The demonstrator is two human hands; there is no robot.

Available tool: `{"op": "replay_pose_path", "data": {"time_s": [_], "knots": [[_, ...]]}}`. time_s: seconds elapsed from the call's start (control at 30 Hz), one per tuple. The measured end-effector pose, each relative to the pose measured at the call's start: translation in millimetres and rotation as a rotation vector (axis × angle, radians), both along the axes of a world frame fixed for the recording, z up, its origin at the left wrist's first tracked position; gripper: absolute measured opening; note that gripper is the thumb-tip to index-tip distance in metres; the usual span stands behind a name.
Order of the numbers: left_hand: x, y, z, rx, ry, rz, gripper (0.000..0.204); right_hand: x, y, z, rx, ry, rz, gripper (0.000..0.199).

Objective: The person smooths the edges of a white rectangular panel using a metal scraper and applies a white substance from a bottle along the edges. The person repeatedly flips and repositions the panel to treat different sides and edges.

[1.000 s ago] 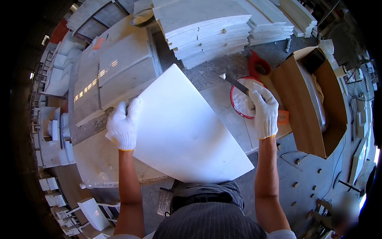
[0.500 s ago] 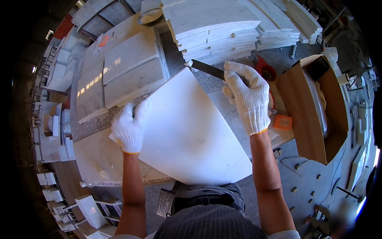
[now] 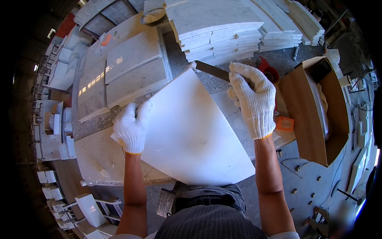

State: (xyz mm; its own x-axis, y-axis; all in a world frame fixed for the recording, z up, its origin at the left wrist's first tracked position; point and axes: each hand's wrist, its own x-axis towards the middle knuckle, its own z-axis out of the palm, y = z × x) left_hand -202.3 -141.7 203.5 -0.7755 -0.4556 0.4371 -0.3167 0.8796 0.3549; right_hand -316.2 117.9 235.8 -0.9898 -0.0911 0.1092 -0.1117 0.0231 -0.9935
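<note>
A large white stone slab (image 3: 191,131) with a curved outline lies tilted across the workbench (image 3: 95,155) in front of me. My left hand (image 3: 131,126), in a white knit glove, grips the slab's left edge. My right hand (image 3: 252,99), also gloved, holds a flat metal blade (image 3: 213,71) whose tip rests at the slab's upper corner.
Stacks of white stone slabs (image 3: 217,30) stand beyond the bench, with flat marble plates (image 3: 127,67) to the left. An open cardboard box (image 3: 314,111) sits at the right, a small orange item (image 3: 285,123) beside it. A red tool (image 3: 267,68) lies behind my right hand.
My right hand has lifted the blade from beside the box and carried it left and up to the slab's top corner. My left hand has stayed on the slab's left edge.
</note>
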Motion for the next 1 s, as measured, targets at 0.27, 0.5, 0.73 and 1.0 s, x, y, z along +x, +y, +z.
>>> {"op": "replay_pose_path", "data": {"time_s": [0.27,0.5,0.73,1.0], "knots": [[0.9,-1.0,-0.7,-0.014,-0.02,-0.001,0.041,0.7,0.0,-0.7,-0.002,0.056,-0.007,0.023],[-0.1,-0.8,-2.8,-0.009,-0.014,0.008,0.042,-0.3,-1.6,-4.8,0.007,0.062,-0.01,0.023],[-1.4,-3.9,-0.6,-0.058,0.021,0.032,0.042,2.8,31.6,-18.8,-0.077,-0.27,-0.157,0.022],[-0.1,-9.3,-8.6,-0.102,0.025,0.018,0.045,7.9,103.0,-86.0,0.8,0.18,-0.301,0.018]]}}
